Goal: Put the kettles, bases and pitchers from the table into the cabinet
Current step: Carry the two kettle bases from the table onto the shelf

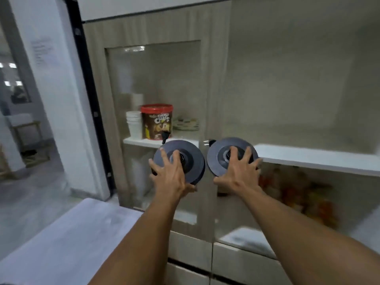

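1. The person stands facing the cabinet (156, 27), both bare arms stretched out in front, one round kettle base in each hand.
2. The left hand (170, 173) grips the left base (189, 155), a dark grey disc tilted so its top face looks back at the person. The fingers (164, 155) are spread wide across the face, and the thumb hooks under the lower edge.
3. A black plug (164, 135) on a short cord sticks up from the top edge of the left base, in front of the cereal tub.
4. The right hand (240, 173) holds the right base (220, 153) the same way: fingers splayed over the disc and its raised centre, thumb at the lower left rim. A plug with two metal prongs (207, 142) pokes out of its upper left edge.
5. The two bases hang side by side, close but not touching, in the air in front of the cabinet at about the height of its white shelf (318, 159). Neither rests on anything.
6. Behind the left base, on the left part of the shelf, stand a stack of white cups (133, 124), a red-lidded brown cereal tub (157, 120) and a low pile of plates (186, 123).
7. The shelf to the right of the right base is bare white board. Below it, blurred orange and yellow shapes show, too smeared to name.
8. A pale tabletop (67, 233) fills the lower left, beneath the left forearm.
9. Off to the left a doorway opens onto another room with a chair (26, 128).
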{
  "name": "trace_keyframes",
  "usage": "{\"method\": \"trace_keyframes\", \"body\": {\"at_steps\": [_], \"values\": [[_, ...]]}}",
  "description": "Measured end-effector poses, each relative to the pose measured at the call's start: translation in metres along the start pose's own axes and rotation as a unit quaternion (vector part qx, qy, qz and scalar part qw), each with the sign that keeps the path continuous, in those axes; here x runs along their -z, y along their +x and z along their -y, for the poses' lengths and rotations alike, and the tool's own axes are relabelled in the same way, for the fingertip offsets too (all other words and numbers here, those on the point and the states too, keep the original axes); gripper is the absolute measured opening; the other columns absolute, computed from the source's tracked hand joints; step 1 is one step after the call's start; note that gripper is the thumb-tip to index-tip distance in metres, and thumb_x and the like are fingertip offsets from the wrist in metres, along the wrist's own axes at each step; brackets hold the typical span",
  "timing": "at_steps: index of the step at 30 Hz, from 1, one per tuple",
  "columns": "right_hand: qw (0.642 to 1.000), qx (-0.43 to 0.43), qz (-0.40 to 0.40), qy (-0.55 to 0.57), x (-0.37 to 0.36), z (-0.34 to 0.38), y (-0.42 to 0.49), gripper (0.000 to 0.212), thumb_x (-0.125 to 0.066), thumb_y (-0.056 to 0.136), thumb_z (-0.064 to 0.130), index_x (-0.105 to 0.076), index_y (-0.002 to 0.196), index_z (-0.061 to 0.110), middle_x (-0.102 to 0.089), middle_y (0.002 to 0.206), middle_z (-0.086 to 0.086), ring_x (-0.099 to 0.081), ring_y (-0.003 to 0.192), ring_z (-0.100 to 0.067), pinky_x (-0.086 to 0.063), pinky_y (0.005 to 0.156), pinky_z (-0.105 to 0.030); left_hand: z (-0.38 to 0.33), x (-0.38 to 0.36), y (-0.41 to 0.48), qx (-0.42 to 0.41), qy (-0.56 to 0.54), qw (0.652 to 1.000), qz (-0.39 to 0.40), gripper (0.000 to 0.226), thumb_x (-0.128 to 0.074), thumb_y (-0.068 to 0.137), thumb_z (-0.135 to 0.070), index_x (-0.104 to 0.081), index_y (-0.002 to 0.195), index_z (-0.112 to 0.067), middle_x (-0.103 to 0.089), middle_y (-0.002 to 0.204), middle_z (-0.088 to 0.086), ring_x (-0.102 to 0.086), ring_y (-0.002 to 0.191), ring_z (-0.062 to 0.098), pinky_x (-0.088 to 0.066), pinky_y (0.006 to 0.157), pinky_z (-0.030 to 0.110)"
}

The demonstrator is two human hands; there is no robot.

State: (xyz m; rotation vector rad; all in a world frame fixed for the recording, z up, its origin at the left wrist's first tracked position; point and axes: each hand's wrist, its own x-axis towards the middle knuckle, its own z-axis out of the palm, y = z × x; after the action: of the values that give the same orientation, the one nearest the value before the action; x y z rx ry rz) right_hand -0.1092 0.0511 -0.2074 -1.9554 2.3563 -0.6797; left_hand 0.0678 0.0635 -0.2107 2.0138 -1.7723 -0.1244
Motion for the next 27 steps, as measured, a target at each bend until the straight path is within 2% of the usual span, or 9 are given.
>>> {"method": "trace_keyframes", "body": {"at_steps": [6,11,19,27], "values": [[0.995,-0.077,-0.054,-0.038,0.063,-0.103,0.009,0.114,-0.075,0.065,0.062,-0.009,0.152,0.030,0.004,0.162,-0.018,-0.008,0.141,-0.057,-0.031,0.110,-0.060,-0.119,-0.016,-0.002,-0.117,-0.010,0.993,0.005,0.110,-0.086,0.066,-0.049,-0.015,0.148,-0.029,0.011,0.165,0.008,-0.001,0.145,0.055,-0.025,0.109,0.067],[0.990,-0.116,-0.067,-0.045,0.095,-0.183,0.021,0.110,-0.075,0.066,0.061,-0.011,0.150,0.030,0.001,0.162,-0.018,-0.012,0.140,-0.054,-0.035,0.109,-0.057,-0.197,-0.036,-0.008,-0.164,-0.013,0.986,0.021,0.107,-0.084,0.071,-0.044,-0.012,0.150,-0.028,0.012,0.165,0.010,0.003,0.146,0.055,-0.022,0.111,0.067],[0.989,-0.138,-0.050,-0.033,0.108,-0.255,0.063,0.109,-0.074,0.066,0.063,-0.012,0.151,0.031,-0.001,0.162,-0.016,-0.014,0.140,-0.053,-0.034,0.107,-0.057,-0.274,-0.075,0.006,-0.178,-0.003,0.983,0.049,0.095,-0.078,0.080,-0.031,-0.012,0.149,-0.029,0.013,0.165,0.011,0.004,0.145,0.056,-0.022,0.110,0.068],[0.983,-0.183,-0.012,-0.003,0.092,-0.278,0.157,0.107,-0.074,0.064,0.060,-0.013,0.148,0.032,-0.010,0.156,-0.020,-0.017,0.138,-0.055,-0.040,0.104,-0.056,-0.315,-0.115,0.093,-0.165,0.001,0.981,0.105,0.111,-0.088,0.060,-0.050,-0.018,0.143,-0.028,-0.006,0.162,0.009,-0.012,0.142,0.050,-0.032,0.110,0.064]]}}
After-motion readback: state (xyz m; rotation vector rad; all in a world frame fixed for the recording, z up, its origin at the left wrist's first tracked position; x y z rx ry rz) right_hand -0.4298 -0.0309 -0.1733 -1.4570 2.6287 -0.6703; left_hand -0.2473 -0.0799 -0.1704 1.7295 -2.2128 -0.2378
